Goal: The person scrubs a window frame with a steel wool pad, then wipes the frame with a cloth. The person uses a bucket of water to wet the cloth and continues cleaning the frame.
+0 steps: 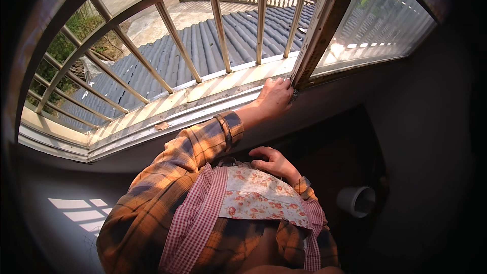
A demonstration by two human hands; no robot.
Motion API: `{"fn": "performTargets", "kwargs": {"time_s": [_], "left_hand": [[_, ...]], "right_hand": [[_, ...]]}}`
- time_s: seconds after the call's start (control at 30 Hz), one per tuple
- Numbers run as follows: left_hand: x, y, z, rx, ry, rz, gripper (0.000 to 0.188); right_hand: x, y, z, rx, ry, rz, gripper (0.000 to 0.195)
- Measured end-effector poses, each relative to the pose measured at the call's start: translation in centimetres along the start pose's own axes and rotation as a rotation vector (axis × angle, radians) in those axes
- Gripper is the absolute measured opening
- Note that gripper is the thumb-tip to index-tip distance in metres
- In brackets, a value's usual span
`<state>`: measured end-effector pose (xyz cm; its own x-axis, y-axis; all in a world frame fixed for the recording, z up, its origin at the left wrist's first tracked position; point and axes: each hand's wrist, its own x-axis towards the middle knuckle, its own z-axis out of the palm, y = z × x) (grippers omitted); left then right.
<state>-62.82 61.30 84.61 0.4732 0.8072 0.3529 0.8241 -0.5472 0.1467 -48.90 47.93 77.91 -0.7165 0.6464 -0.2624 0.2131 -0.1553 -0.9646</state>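
My left hand point(274, 97) reaches across to the inner corner of the window, its fingers bent against the foot of the upright sash frame point(317, 42), where it meets the aluminium sliding track point(213, 110). Something dark and small shows by the fingertips, but whether the hand grips it I cannot tell. My right hand point(274, 163) rests near my waist, above the floral apron point(262, 194), fingers curled loosely and partly apart; no object shows in it. A dry leaf point(161, 126) lies on the track.
Curved metal window bars point(217, 26) stand outside the sill, with a grey tiled roof point(198, 45) beyond. A glass pane point(374, 26) is at the right. On the dark floor at the lower right is a white bucket point(346, 199).
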Motion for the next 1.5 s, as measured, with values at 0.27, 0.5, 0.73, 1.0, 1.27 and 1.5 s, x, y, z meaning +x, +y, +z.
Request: {"fn": "performTargets", "kwargs": {"time_s": [0.27,0.5,0.73,1.0,1.27,1.5], "left_hand": [[-5.4,-2.9,-4.3,-0.047,-0.047,0.019,0.028],[-13.0,-5.5,-11.6,-0.009,-0.036,-0.224,0.023],[-6.8,-6.2,-6.0,0.14,-0.051,-0.209,0.048],[-9.0,-3.7,-9.8,-0.031,0.153,-0.256,0.072],[-20.7,2.2,-4.0,-0.559,-0.693,-0.479,0.064],[-24.4,0.7,-0.1,-0.914,-0.825,-0.744,0.066]], "right_hand": [[-0.5,1.5,0.9,0.066,-0.307,0.156,0.042],[-2.7,5.3,-1.8,0.031,-0.233,0.159,0.039],[-4.0,12.1,-2.7,0.145,-0.157,0.337,0.045],[-4.8,12.7,-3.1,0.052,0.0,0.119,0.048],[-5.9,21.4,-6.2,0.471,-0.06,0.287,0.039],[-5.2,21.6,-7.3,0.558,-0.054,0.002,0.034]]}}
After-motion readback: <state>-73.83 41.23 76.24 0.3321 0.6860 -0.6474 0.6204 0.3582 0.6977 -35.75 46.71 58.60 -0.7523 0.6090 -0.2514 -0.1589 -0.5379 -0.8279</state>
